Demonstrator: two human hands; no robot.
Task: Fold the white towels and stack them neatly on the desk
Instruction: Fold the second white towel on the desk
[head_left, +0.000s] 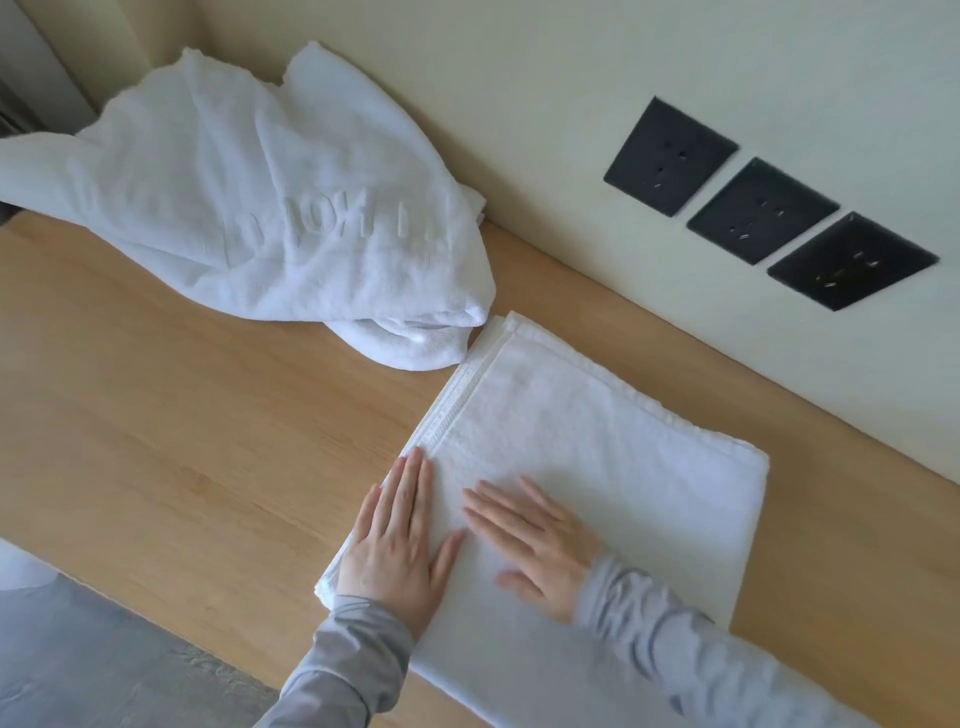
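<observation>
both hands lie flat and spread on the folded white terry towel (597, 457), which sits on the pale wooden desk (182, 441) near the wall: the left hand (400, 540) along its hemmed left edge, the right hand (535, 535) just beside it on the top face. judging by this, the step is smoothing (press outward from the centre, keep the stacked hems flush). a crumpled white towel with embossed lettering (249, 218) waits unfolded at the back, its lower lobe nearly touching the folded corner. three black wall sockets (763, 208) sit clear of the work.
</observation>
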